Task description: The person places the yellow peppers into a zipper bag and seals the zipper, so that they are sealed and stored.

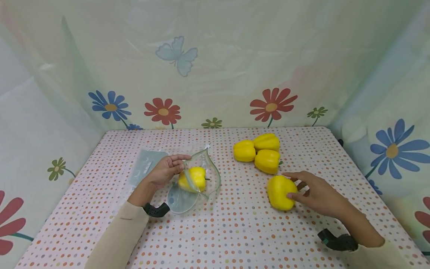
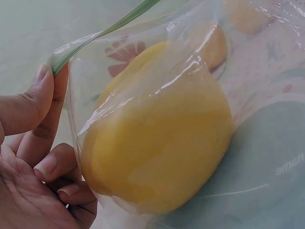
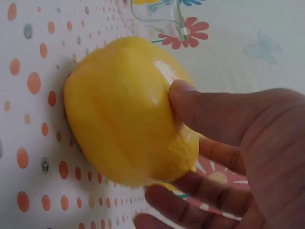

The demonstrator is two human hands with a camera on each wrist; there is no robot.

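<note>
Now, your left hand point(image 1: 166, 172) is pinching the green-rimmed bag point(image 1: 183, 202), one pepper point(image 1: 196, 178) lying inside; your right hand point(image 1: 314, 194) is clasping another pepper point(image 1: 280, 192), right of the bag. You're risking the bag collapsing if your left pinch slackens.

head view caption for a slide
Left hand pinches a green-rimmed clear bag holding one yellow bell pepper; right hand grips another.

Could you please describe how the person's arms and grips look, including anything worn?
The left sleeve and right sleeve are beige; the left grip and right grip are ungloved. The left wrist camera is black and curved; the right wrist camera is similar, with a small green mark.
</note>
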